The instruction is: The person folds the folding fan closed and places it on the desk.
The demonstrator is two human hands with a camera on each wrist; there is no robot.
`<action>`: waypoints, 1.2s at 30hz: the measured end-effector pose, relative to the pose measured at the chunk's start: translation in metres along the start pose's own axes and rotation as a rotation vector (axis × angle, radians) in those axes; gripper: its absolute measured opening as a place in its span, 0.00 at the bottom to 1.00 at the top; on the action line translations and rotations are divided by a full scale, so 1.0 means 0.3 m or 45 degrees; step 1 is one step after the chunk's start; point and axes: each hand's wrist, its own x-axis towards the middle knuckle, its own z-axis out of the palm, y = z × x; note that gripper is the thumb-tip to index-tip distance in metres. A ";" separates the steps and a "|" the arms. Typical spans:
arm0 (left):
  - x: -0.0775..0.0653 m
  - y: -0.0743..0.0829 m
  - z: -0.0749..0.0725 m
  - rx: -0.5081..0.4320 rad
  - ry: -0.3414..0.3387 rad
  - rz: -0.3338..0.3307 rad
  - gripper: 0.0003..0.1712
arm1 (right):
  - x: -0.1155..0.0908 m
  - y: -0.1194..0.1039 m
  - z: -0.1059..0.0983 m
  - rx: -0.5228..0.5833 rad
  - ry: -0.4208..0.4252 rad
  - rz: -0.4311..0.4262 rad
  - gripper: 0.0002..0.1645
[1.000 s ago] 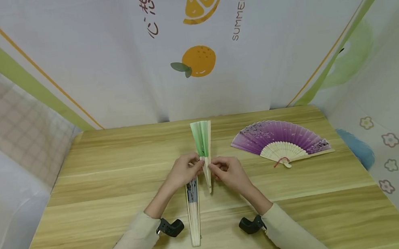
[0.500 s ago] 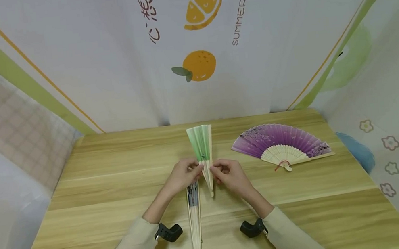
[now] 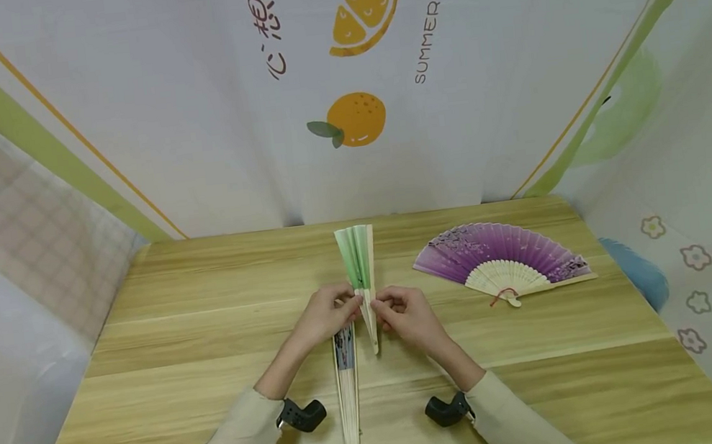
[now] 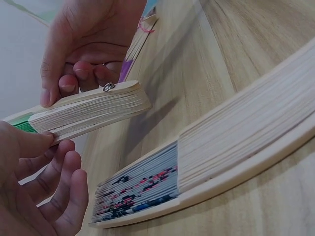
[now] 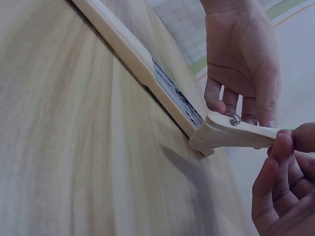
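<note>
A green folding fan (image 3: pixel 357 261), mostly folded with its pleats slightly spread, is held upright above the middle of the table. My left hand (image 3: pixel 326 312) pinches its left outer rib between thumb and forefinger. On the opposite side my right hand (image 3: pixel 410 312) pinches the other outer rib. The wooden end with its metal rivet (image 4: pixel 109 87) hangs down, free of the fingers. Beneath my left hand lies a closed folding fan (image 3: pixel 349 407) with blue-grey patterned cloth; its far end is partly hidden by that hand.
A purple folding fan (image 3: pixel 463 247) lies spread at the back right, a red cord (image 3: pixel 502 295) at its pivot. The wooden table (image 3: pixel 203 383) meets a printed curtain (image 3: pixel 218 149) at its back edge. Each wrist carries a black camera (image 3: pixel 306 416).
The green fan's pleats spread slightly wider by half a second ago, then drew a little closer as my right hand shifted slightly left. Both hands keep their pinch. The head view tilted a little.
</note>
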 end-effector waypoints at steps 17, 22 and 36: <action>-0.005 -0.012 0.006 -0.074 -0.041 0.020 0.12 | -0.011 0.005 -0.017 -0.007 -0.024 0.019 0.06; -0.015 -0.022 0.000 -0.113 -0.047 -0.003 0.12 | -0.003 0.082 -0.026 -0.007 -0.053 0.026 0.07; -0.009 0.002 0.010 -0.078 -0.035 0.049 0.11 | -0.005 0.101 -0.027 0.021 -0.015 -0.019 0.08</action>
